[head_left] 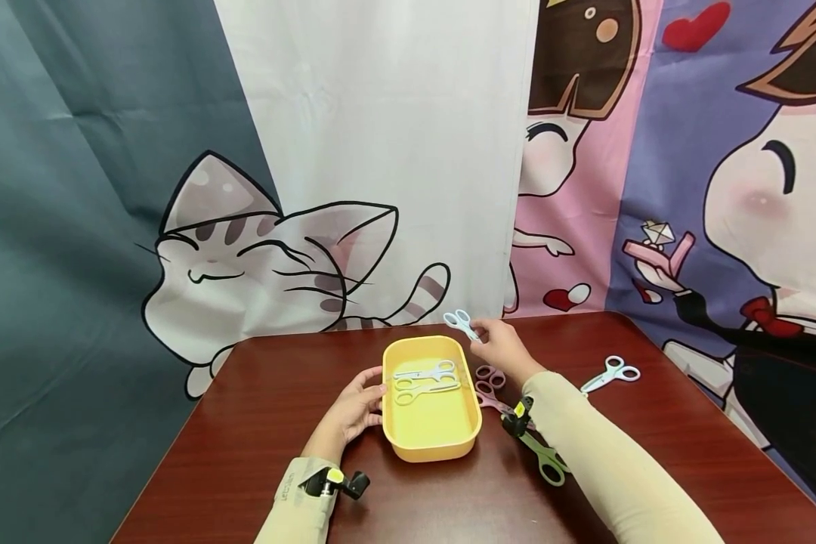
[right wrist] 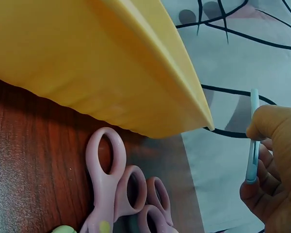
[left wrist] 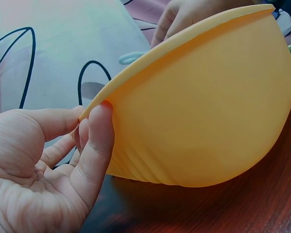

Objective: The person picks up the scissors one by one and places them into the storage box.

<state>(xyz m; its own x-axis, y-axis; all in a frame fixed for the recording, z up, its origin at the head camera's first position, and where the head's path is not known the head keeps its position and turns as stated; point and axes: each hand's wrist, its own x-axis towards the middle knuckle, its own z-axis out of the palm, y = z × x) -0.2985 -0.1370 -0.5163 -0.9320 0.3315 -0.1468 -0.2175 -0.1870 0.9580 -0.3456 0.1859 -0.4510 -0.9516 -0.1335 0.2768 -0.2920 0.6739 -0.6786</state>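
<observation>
My left hand [head_left: 353, 408] grips the left rim of a yellow plastic bin [head_left: 431, 438]; in the left wrist view the thumb and fingers [left wrist: 99, 131] meet at its edge. Inside the bin lie a pair of whitish-blue scissors [head_left: 425, 373] and a pair of pale yellow scissors [head_left: 428, 389]. My right hand [head_left: 506, 347] holds light blue scissors [head_left: 459, 320] above the bin's far right corner, handle loops pointing away from the hand. In the right wrist view, these scissors [right wrist: 253, 160] appear edge-on between thumb and fingers.
Pink scissors [head_left: 486, 389] lie right of the bin, partly under the right forearm. Green scissors [head_left: 551, 465] are nearer the front. Pale blue scissors [head_left: 612, 370] lie farther right on the reddish-brown table [head_left: 258, 446]. A printed cartoon curtain [head_left: 381, 136] hangs behind.
</observation>
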